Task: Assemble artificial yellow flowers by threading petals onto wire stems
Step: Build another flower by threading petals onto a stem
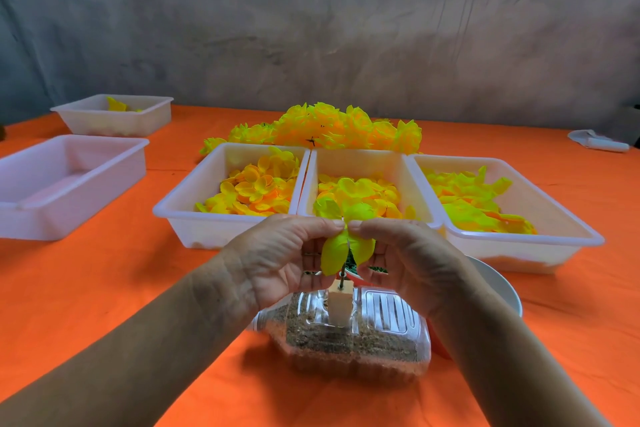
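Note:
A yellow-green petal piece (341, 246) sits on a thin wire stem (343, 274) that rises from a white block (340, 305) set in a sand-filled clear plastic bottle (353, 336). My left hand (280, 260) and my right hand (412, 260) pinch the petal from both sides at its top, fingertips almost touching. Three white trays (194, 204) (420, 184) (561, 229) behind hold loose yellow petals. Finished yellow flowers (332, 128) lie in a heap beyond the trays.
Two more white trays stand at the left: a near one (69, 184) and a far one (110, 118) with a few petals. A white bowl (498, 284) sits by my right wrist. A white object (599, 142) lies far right on the orange cloth.

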The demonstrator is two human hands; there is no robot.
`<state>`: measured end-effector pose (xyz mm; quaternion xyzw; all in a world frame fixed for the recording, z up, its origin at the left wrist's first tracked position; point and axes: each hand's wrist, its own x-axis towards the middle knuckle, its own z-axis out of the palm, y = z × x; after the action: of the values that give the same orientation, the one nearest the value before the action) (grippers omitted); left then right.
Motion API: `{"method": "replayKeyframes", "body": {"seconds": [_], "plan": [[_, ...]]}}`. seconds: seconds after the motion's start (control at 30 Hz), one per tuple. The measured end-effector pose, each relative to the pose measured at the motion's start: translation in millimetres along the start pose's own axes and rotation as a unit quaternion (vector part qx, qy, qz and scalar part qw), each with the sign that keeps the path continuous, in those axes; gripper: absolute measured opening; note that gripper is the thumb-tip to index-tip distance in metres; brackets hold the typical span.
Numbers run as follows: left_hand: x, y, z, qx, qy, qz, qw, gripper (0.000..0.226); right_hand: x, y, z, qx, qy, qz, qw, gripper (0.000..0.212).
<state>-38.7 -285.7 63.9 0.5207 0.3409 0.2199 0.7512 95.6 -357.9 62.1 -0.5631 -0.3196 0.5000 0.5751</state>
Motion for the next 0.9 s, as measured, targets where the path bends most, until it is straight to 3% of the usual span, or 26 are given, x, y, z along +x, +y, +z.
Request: {"method": "replayKeyframes", "body": {"seconds": [0.37,0.47,0.67,0.73,0.8,0.9], "plan": [[-1,-1,0,0.013,-0.007,0.019,1.0,0.025,-1,1,1,0.022,-0.042,0.036,0.998,0.005],[-2,-1,-1,0.015,-0.013,0.027,0.999,0.027,-3,1,-1,0.026,-0.055,0.036,0.997,0.017],[-4,-1,-2,0.033,-0.024,0.031,0.999,0.032,-2,3,-3,0.025,-0.06,0.033,0.997,0.011],[-3,-2,-3,0.044,-0.022,0.029,0.998,0.036,-2,5,-4,0.009,-0.055,0.032,0.998,0.018],[0,-4,-5,0.042,-0.019,0.016,0.999,0.028,-2,8,-4,-0.006,-0.048,0.036,0.998,0.021],[4,-7,-5,0.027,-0.004,-0.004,1.0,0.009,-2,11,-5,-0.014,-0.037,0.041,0.998,0.008]]}}
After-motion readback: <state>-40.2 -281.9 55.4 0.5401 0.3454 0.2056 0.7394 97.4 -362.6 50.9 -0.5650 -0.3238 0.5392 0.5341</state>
